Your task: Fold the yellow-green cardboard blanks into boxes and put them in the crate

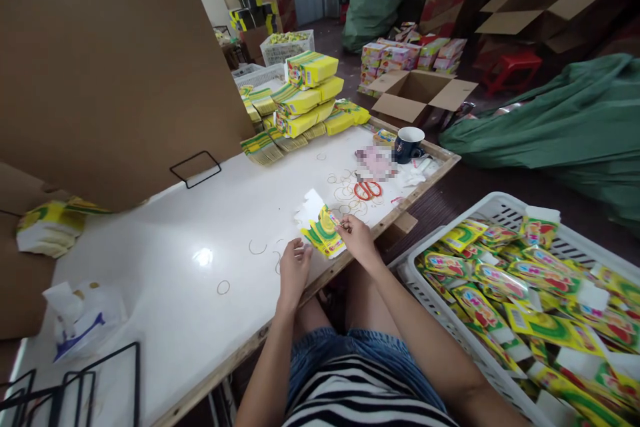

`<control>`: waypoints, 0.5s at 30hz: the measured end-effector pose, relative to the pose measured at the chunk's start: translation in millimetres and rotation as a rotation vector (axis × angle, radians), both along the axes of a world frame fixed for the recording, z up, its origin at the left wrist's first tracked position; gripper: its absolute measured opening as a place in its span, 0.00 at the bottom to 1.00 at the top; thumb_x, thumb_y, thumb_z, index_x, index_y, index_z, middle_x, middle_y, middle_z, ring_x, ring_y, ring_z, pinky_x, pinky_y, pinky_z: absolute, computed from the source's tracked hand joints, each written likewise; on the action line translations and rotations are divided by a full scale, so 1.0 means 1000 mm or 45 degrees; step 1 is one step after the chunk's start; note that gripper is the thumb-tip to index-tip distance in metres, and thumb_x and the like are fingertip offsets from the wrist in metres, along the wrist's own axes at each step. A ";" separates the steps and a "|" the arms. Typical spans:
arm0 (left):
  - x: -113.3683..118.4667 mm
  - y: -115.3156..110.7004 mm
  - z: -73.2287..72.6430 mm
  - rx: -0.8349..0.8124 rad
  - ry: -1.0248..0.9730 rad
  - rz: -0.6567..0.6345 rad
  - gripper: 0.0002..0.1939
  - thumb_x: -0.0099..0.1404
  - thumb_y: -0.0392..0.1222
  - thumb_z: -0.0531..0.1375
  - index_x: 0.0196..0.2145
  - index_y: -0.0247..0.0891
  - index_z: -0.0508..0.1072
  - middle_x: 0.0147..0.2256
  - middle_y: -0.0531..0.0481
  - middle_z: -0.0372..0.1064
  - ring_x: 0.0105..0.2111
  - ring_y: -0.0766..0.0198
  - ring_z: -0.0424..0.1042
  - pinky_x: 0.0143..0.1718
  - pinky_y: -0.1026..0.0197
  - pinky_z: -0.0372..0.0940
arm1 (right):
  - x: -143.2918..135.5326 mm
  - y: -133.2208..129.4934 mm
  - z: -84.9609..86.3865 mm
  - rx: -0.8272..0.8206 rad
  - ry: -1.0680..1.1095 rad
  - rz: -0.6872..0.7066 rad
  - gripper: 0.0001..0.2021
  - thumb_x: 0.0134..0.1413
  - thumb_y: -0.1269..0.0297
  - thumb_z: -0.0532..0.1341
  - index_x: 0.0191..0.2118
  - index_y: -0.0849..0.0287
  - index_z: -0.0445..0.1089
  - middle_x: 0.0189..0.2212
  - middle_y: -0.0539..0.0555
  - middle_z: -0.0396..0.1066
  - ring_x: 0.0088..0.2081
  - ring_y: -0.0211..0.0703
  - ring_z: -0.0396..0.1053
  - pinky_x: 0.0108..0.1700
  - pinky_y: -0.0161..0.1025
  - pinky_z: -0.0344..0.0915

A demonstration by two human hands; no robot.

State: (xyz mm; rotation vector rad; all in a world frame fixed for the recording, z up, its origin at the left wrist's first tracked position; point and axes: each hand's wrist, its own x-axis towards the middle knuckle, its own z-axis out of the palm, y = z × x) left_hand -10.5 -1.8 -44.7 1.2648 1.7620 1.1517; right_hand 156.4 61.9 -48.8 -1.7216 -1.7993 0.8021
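Observation:
A small yellow and green cardboard carton (323, 230) with white flaps is at the front edge of the white table. It looks partly unfolded, with its flaps spread at the top left. My right hand (357, 238) pinches the carton's right side between thumb and fingers. Close to its lower left edge is my left hand (294, 268), fingers loosely curled and a little apart, with nothing visible in them. Whether its fingertips touch the carton is hard to see. Rubber bands (345, 199) and orange-handled scissors (368, 191) lie just beyond my right hand.
Bundled flat cartons (307, 97) are stacked at the table's back. A dark mug (409, 145) stands at the right corner. On my right, a white basket (495, 203) holds many filled-looking cartons. A tissue pack (87, 320) and black wire frames (100, 373) are at left.

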 end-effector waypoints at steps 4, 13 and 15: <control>0.004 0.011 -0.009 -0.049 -0.119 -0.019 0.15 0.57 0.40 0.64 0.42 0.33 0.71 0.35 0.43 0.75 0.32 0.59 0.76 0.36 0.55 0.71 | -0.016 0.010 -0.003 -0.061 -0.023 0.001 0.16 0.47 0.68 0.66 0.45 0.64 0.69 0.44 0.66 0.73 0.49 0.55 0.68 0.50 0.45 0.61; 0.005 0.013 0.004 0.056 -0.125 0.135 0.23 0.57 0.46 0.64 0.48 0.35 0.66 0.37 0.43 0.74 0.30 0.62 0.75 0.32 0.59 0.69 | -0.022 0.005 0.004 -0.078 0.266 0.128 0.07 0.54 0.67 0.60 0.40 0.59 0.68 0.39 0.56 0.76 0.40 0.46 0.73 0.42 0.40 0.66; 0.001 0.017 0.016 0.128 -0.051 0.234 0.22 0.58 0.49 0.63 0.46 0.36 0.67 0.40 0.43 0.73 0.31 0.62 0.73 0.32 0.60 0.67 | -0.021 -0.006 0.010 -0.020 0.321 0.159 0.08 0.55 0.66 0.59 0.41 0.58 0.67 0.40 0.56 0.75 0.40 0.46 0.72 0.43 0.40 0.66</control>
